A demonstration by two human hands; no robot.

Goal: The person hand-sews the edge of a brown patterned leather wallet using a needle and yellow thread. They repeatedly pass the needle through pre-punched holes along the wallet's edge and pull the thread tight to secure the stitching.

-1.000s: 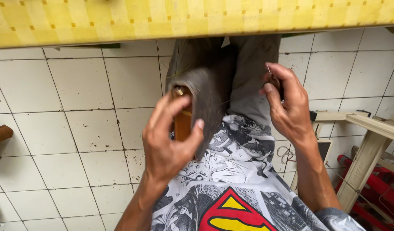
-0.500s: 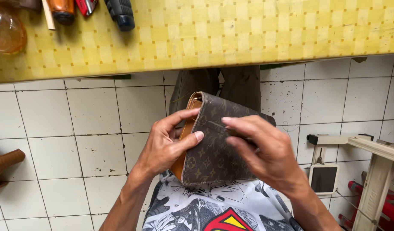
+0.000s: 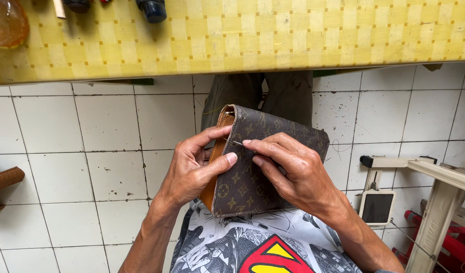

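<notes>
Two hands at frame centre: left hand (image 3: 194, 169) closed around a brown patterned wallet (image 3: 252, 167), right hand (image 3: 298, 174) pinching a needle (image 3: 236, 143) at its edge, below the yellow worktop (image 3: 252, 35).

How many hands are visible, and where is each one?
2. The left hand grips the brown wallet's tan edge; the right hand rests on its patterned face, pinching a needle.

Right hand (image 3: 298, 174) hides the wallet's (image 3: 258, 167) near right part; bottles (image 3: 152, 7) cut off at the far edge.
</notes>
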